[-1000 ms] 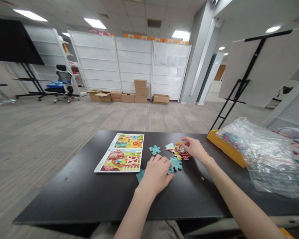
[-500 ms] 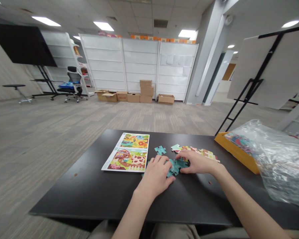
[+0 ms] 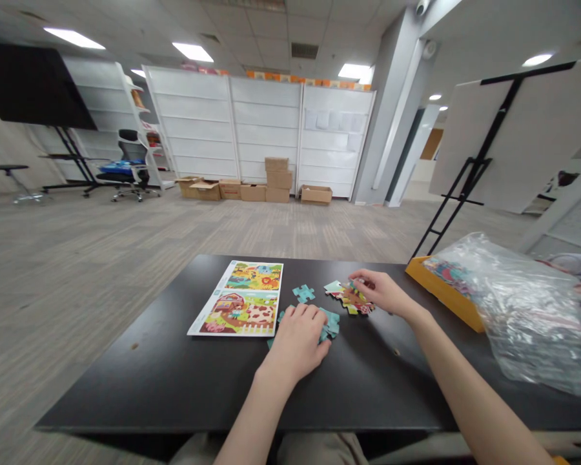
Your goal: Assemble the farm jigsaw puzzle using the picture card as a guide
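My left hand (image 3: 300,332) rests palm down, fingers spread, over a pile of teal-backed jigsaw pieces (image 3: 330,324) and covers much of it. Farther right, my right hand (image 3: 381,292) pinches a jigsaw piece (image 3: 352,283) above several picture-side-up pieces (image 3: 348,298); its fingers hide part of the piece. A single teal jigsaw piece (image 3: 304,294) lies apart, just beyond my left fingertips. To the left is a picture sheet (image 3: 244,312) showing a zoo scene above a farm scene.
All this lies on a black table (image 3: 174,374). A yellow box (image 3: 445,294) of colourful pieces stands at the right, partly covered by a clear plastic bag (image 3: 518,329). Behind are cardboard boxes (image 3: 278,181), white shelves (image 3: 266,123) and a whiteboard stand (image 3: 484,142).
My right hand has left the teal pile and moved away to the picture-side-up pieces, now pinching a piece there. My left hand stays on the pile. The view has shifted slightly.
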Available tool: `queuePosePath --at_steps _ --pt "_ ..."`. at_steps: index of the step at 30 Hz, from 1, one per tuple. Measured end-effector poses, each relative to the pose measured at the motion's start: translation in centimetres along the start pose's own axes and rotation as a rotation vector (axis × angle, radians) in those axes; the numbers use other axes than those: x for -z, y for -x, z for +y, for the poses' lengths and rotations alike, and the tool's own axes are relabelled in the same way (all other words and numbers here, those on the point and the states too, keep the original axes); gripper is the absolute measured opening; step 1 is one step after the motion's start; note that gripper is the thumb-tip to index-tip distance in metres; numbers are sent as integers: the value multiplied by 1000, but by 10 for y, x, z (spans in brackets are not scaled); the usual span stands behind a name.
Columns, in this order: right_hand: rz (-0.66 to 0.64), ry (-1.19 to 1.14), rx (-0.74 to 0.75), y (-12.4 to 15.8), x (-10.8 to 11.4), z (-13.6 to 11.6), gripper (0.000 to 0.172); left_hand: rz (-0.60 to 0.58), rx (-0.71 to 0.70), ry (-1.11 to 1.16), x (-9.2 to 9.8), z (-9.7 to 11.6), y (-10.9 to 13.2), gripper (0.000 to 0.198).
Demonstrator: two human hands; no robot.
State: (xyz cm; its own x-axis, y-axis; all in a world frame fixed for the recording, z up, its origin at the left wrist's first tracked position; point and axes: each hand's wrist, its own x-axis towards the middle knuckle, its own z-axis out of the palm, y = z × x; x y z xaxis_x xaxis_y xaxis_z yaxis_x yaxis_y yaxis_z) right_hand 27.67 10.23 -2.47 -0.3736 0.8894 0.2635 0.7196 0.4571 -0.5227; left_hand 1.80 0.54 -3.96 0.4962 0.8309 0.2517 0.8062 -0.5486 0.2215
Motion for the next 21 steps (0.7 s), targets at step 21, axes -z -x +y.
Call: queuePosePath --at_steps 21 --pt "-50 233 435 -12 -71 -19 41 -9 -10 1 3 -4 6 27"
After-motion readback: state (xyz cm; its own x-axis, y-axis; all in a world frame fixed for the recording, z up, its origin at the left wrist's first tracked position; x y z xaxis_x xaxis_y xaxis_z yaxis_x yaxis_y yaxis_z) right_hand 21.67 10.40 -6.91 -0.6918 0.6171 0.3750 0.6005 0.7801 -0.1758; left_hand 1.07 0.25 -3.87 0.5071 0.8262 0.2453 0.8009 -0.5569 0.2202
